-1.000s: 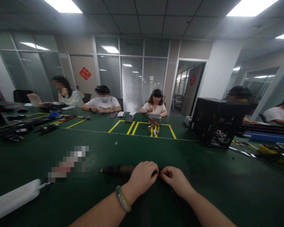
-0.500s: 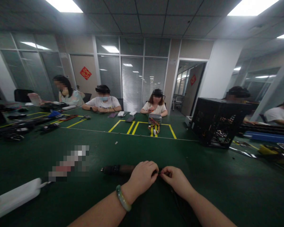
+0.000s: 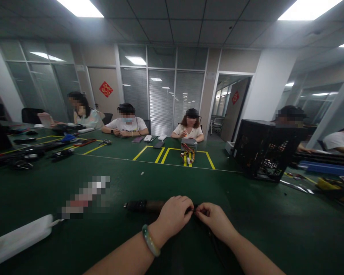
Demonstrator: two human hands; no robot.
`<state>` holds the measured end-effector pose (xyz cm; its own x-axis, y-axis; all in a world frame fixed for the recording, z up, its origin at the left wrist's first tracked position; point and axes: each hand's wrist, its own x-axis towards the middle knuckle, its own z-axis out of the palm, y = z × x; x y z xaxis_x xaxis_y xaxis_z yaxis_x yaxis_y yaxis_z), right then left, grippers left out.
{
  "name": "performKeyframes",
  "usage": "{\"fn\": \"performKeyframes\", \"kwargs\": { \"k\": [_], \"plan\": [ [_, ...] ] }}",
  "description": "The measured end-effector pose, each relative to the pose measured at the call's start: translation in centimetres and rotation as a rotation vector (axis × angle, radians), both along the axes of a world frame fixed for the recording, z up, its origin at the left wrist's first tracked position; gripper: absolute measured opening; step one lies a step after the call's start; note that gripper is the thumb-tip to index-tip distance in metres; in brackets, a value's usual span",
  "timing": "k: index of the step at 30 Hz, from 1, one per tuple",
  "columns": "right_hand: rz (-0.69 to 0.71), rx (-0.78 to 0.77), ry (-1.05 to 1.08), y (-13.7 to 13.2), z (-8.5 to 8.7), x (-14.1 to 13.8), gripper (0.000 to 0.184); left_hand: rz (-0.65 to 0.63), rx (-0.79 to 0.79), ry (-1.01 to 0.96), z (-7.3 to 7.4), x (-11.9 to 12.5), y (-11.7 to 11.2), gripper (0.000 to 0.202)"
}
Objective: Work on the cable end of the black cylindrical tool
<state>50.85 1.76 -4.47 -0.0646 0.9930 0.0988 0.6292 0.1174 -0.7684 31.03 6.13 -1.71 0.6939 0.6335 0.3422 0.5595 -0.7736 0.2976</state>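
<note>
- Whole view: slid slightly right since half a second ago, as from a small head turn; hands and tool keep their places against each other, so the close finger work looks, in my judgement, unadvanced
- Green worktable [image 3: 275, 214]: runs from the hands to yellow tape [image 3: 210, 160] on the far half; the widest stretch for the right arm lies to its right; near edge out of view
- Black computer case [image 3: 265, 151]: far right, well apart from the hands
- White block with a lead [image 3: 21, 238], perhaps a power strip: near left, apart from the left forearm, bounding leftward moves
- Power supply unit [image 3: 189, 142]: far centre, beyond reach of any crowding
- Electric screwdriver [image 3: 145, 206], by its look: near centre, lying with its tip left, right end covered
- Left hand [image 3: 174, 215]: over that right end, finger ends curled inward; palm hidden, so its grip cannot be told
- Right hand [image 3: 213, 215]: just beside, thumb and forefinger narrowly pinching
- Small dark piece [image 3: 194, 209]: in that pinch, too tiny to name
</note>
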Motion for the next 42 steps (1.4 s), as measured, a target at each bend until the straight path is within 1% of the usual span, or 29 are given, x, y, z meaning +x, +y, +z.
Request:
{"fn": "performKeyframes", "kwargs": {
  "k": [7, 12, 17, 26, 29, 34, 42],
  "plan": [
    [0.002, -0.010, 0.006, -0.3, 0.7, -0.1, 0.019, -0.010, -0.008, -0.026, 0.0, 0.0, 0.0, 0.009],
    [-0.001, -0.004, 0.009, -0.1, 0.4, -0.2, 0.017, -0.003, -0.003, -0.025, -0.1, 0.0, 0.0, 0.009],
    [-0.002, 0.034, -0.001, 0.2, 0.1, -0.2, 0.014, -0.014, -0.003, -0.022, -0.2, 0.0, 0.2, 0.008],
    [-0.010, 0.018, 0.011, -0.1, 0.4, -0.2, 0.017, -0.013, 0.005, -0.040, -0.3, 0.0, 0.1, 0.009],
    [-0.008, 0.041, 0.011, 0.0, 0.2, -0.1, 0.017, -0.010, 0.008, -0.027, -0.3, 0.0, 0.1, 0.008],
    [-0.010, 0.035, 0.015, 0.3, -0.4, 0.1, 0.019, -0.009, 0.007, -0.010, -0.3, 0.0, 0.1, 0.008],
    [-0.002, 0.013, 0.031, 0.0, 0.0, 0.1, 0.019, -0.020, 0.018, -0.027, -0.4, -0.1, 0.1, 0.007]
  ]
}}
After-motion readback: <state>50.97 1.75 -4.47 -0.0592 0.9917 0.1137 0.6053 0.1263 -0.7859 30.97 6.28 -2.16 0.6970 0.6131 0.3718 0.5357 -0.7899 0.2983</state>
